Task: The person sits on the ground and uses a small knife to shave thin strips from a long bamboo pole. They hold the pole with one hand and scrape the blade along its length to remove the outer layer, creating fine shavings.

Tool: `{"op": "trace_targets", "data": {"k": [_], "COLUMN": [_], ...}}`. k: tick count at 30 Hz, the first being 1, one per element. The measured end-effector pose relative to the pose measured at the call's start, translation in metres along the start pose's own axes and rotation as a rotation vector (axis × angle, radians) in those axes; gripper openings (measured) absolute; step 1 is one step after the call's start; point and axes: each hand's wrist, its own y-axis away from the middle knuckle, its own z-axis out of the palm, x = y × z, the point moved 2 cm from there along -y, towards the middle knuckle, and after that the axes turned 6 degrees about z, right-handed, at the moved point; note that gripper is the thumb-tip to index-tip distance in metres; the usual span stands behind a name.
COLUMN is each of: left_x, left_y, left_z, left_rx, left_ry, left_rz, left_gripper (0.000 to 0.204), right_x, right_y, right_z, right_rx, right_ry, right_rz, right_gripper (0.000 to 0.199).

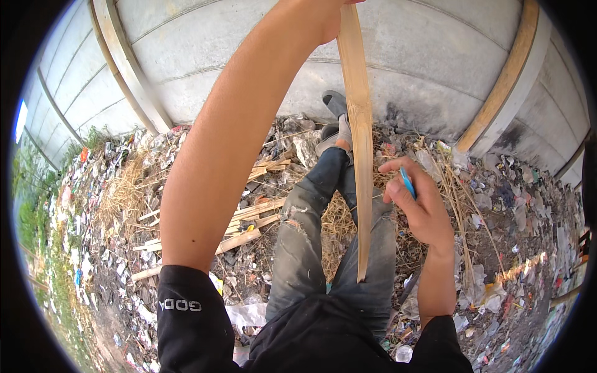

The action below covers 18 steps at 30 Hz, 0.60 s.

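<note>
A long, flat, pale bamboo strip [357, 118] hangs upright in front of me, its tapered lower end over my thighs. At the top edge my left hand [331, 28] is closed on its upper end; most of those fingers are cut off by the picture. Right of the strip, my right hand [426, 208] is closed around a slim blue object [407, 182], perhaps a small knife or a pen; only a short part shows. The right index finger points toward the strip, with its tip just beside the edge.
Split bamboo pieces [239, 239] lie in a pile at my left. Litter and dry straw [127, 193] cover the ground. Ahead rises a grey concrete panel wall [261, 62] with upright posts [500, 81]. My legs [295, 242] stretch forward, and a grey slipper [336, 102] shows by the wall.
</note>
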Motion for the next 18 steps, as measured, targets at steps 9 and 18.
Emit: {"op": "trace_targets", "data": {"k": [9, 18], "left_x": [-0.019, -0.035], "left_y": [-0.021, -0.02], "left_z": [-0.031, 0.001], "left_rx": [0.012, 0.009], "left_ry": [0.047, 0.063], "left_rz": [-0.132, -0.186], "left_gripper": [0.031, 0.032], "right_x": [-0.034, -0.046], "right_y": [-0.022, -0.059], "right_z": [-0.006, -0.025], "right_rx": [0.081, 0.314], "right_ry": [0.414, 0.903], "right_rz": [-0.405, -0.649], "right_gripper": [0.036, 0.037]}}
